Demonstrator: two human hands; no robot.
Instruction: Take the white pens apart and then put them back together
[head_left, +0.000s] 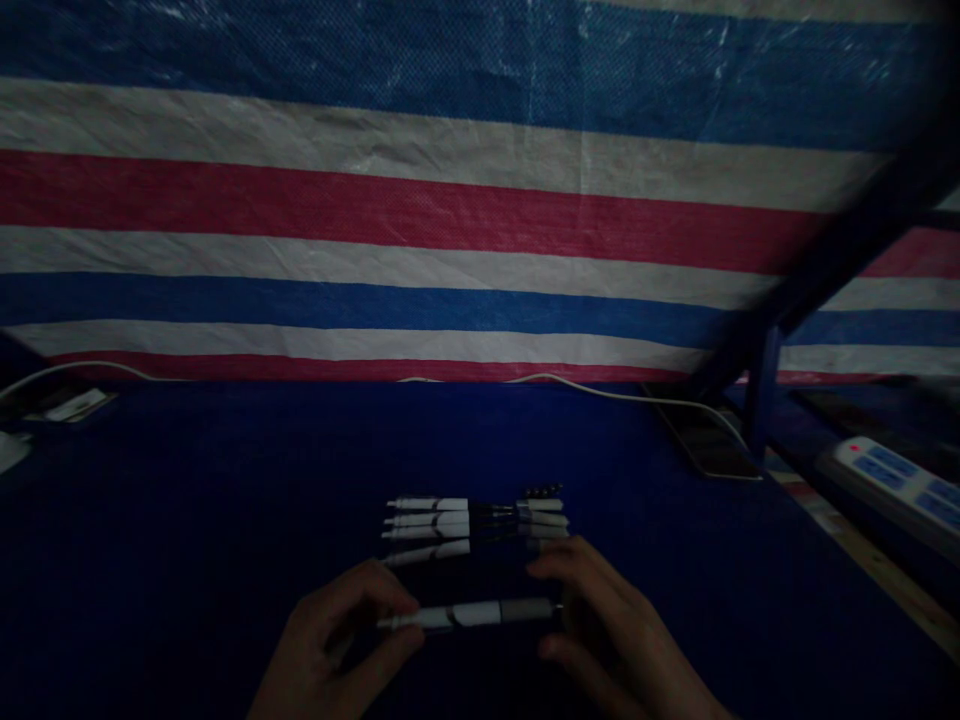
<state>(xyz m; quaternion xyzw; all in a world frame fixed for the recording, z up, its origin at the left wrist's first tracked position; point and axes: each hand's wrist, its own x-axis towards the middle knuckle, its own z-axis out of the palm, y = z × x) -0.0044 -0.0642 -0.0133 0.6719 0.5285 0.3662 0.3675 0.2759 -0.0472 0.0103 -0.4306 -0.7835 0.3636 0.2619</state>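
Blue tabletop point(247, 470): dim from where I stand, spreading back to the striped sheet and out to either side of the hands.
Pen in hand: one white pen point(477, 613) with a grey grip, lying nearly level above the near part of the tabletop, its metal tip pointing right.
Left hand point(311, 635): thumb and forefinger pinch the pen close to its left end.
Right hand point(626, 620): thumb and fingers parted around the space by the tip; I can't tell whether any of them touches it.
Row beyond the pen: white barrels point(431, 520) on the left, dark slim parts point(493, 518) in the middle, pale grip pieces point(546, 519) on the right, the nearest of these just beside the right forefinger.
Striped sheet point(450, 215): woven plastic in blue, white and red bands, creased and shiny near the top.
Right side: a dark flat slab point(709, 435) on the tabletop by the slanting blue frame point(847, 235), a pale cable point(622, 397) running across it; further right, a white power strip point(904, 480) with blue socket faces and a small red light.
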